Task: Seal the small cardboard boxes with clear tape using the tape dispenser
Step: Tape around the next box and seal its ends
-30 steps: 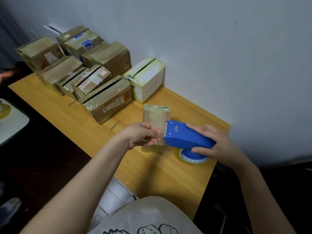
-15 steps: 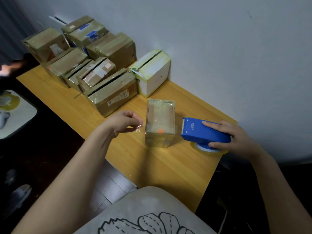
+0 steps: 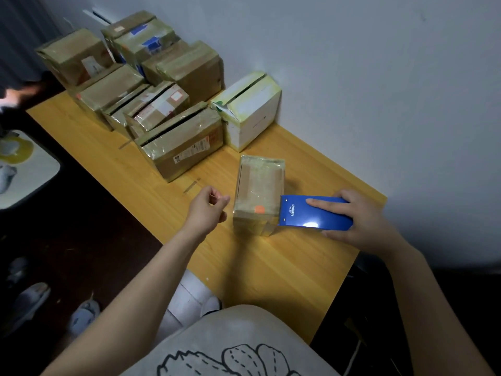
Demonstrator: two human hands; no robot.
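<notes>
Small cardboard box (image 3: 259,191), tape-wrapped, stands on the wooden table (image 3: 271,267). At its right edge the right hand (image 3: 363,221) grips the blue tape dispenser (image 3: 311,217). Just left of it the left hand (image 3: 207,208) hovers, loosely curled, holding nothing.

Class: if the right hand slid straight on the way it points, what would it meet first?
The small tape-wrapped cardboard box with the orange dot. The blue plastic tape dispenser that the right hand grips points at the box's right side and looks very near it, though depth is unclear.
</notes>
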